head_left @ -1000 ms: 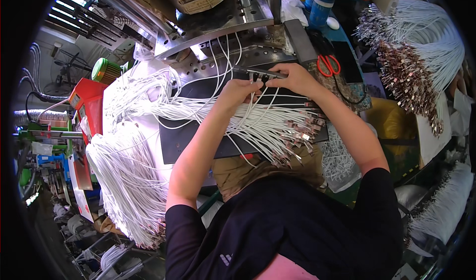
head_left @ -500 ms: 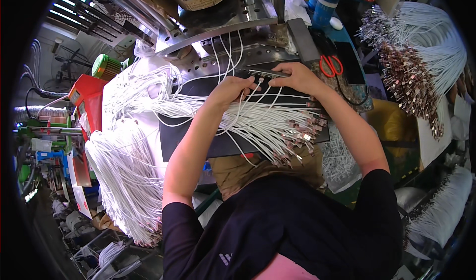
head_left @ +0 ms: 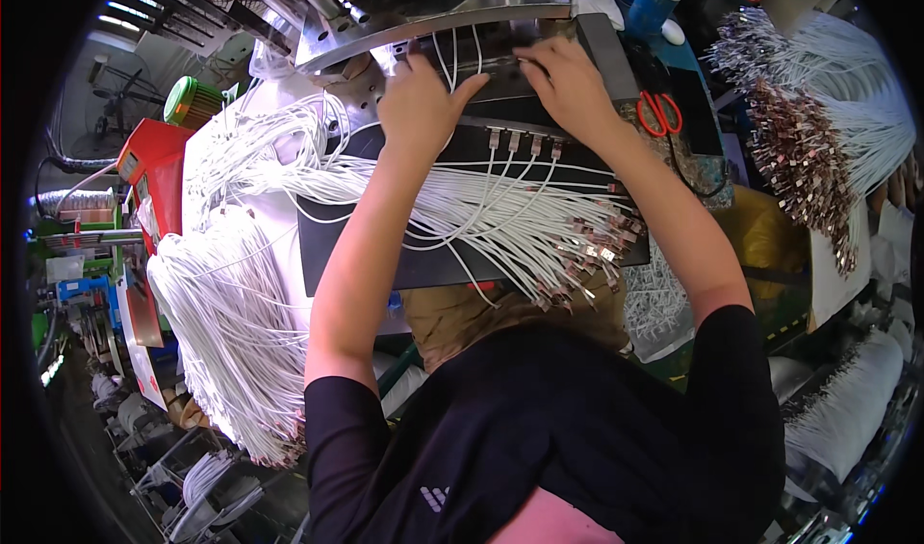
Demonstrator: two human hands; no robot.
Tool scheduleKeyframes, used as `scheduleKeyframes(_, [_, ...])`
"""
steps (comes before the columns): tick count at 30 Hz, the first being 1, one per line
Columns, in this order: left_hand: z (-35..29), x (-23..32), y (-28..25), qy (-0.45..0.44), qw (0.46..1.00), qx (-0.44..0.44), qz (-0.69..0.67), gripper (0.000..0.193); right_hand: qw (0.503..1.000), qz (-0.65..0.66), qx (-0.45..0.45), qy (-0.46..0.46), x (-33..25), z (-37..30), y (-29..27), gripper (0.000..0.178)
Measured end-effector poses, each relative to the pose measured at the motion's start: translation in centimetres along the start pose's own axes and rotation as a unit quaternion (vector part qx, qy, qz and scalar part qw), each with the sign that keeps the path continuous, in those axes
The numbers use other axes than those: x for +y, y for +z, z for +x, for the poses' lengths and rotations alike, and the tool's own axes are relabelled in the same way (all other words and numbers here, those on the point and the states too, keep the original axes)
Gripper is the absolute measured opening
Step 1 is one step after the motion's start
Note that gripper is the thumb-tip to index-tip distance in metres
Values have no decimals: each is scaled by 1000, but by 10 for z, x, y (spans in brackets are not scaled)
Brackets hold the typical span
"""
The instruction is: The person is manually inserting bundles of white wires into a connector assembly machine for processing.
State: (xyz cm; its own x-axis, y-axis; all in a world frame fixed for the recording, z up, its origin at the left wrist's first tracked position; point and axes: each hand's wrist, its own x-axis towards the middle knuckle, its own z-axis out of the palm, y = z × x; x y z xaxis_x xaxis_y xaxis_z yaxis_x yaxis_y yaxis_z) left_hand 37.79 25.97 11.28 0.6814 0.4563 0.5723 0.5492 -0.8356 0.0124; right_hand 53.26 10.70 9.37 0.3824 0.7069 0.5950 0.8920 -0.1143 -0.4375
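Observation:
My left hand (head_left: 416,106) reaches to the metal press bed, its thumb stretched out to the right and its fingers pointing away; the fingertips are partly hidden. Across from it my right hand (head_left: 570,87) is bent at the dark metal block under the press, index finger and thumb apart. I see nothing held in either hand. Nearer me, several white cables end in metal plugs (head_left: 514,143) that sit side by side along a dark strip. Below these, a thick bundle of white cables (head_left: 481,202) lies over a black board (head_left: 332,267), its plug ends fanned to the right.
The curved steel press plate (head_left: 443,22) overhangs my hands. Red-handled scissors (head_left: 660,114) lie at the right. More cable bundles hang at the left (head_left: 226,323) and at the far right (head_left: 804,149). A red machine housing (head_left: 154,170) stands at the left.
Both hands have left the row of plugs and moved farther away toward the press. The plugs now lie uncovered along the strip. The view has shifted slightly.

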Motion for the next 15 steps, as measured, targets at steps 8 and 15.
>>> scheduleKeyframes(8, [15, -13, 67, -221, 819, -186, -496, 55, 969, -204, 95, -102, 105, 110, 89, 36])
scheduleKeyframes(15, [11, -3, -5, -343, 651, -291, -612, 43, 928, -163, 323, -91, 65, 121, 75, 43])
